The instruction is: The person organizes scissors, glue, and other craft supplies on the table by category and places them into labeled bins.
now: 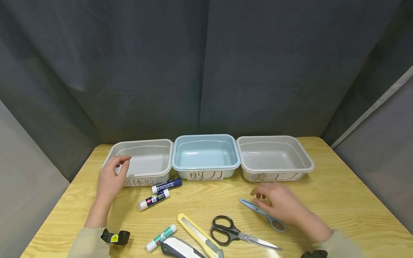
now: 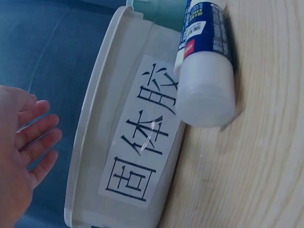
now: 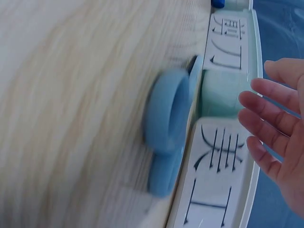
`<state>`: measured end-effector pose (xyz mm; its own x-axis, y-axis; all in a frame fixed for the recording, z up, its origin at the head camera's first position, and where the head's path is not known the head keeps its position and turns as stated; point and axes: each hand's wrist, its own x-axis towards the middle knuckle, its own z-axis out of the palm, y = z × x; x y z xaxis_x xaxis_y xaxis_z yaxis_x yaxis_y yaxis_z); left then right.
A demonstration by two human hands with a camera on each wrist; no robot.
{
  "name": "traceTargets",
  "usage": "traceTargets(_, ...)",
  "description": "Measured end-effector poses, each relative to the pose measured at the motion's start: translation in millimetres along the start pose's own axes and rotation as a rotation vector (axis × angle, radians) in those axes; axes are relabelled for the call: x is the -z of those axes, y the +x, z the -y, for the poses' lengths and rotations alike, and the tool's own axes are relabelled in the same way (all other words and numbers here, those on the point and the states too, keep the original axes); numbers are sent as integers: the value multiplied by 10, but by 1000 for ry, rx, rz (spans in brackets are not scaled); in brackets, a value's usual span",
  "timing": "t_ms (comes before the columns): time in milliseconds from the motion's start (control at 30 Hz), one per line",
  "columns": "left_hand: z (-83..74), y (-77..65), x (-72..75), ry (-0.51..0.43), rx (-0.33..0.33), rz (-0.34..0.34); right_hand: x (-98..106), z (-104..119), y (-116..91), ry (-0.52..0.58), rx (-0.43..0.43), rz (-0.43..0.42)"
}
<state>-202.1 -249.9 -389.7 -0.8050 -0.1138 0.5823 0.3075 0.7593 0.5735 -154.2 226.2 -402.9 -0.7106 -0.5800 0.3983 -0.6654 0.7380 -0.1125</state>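
My left hand hovers over the front left part of the left grey bin, holding nothing, fingers loosely bent. Two dark blue glue sticks lie in front of that bin, to the right of the hand. Over the table, my right hand overlaps the blue scissors in the head view. Its fingers are relaxed and spread in the right wrist view, with nothing between them, and the scissors' blue handle lies apart from them on the wood.
A light blue bin and a right grey bin complete the labelled row. Nearer the front lie black-handled scissors, a yellow utility knife, a white-and-black utility knife and a green glue stick. A dark curtain hangs behind the wooden table.
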Motion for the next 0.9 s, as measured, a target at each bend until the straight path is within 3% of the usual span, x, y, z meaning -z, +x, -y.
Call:
traceTargets(400,111,-24,95,-13,155,-104,-150,239,180,43,63,17)
traceTargets(767,259,-54,129,-24,208,-157,-216,416,377,57,108,62)
traceTargets(900,322,-62,138,-19,234,-139,-234,486,441,60,108,89)
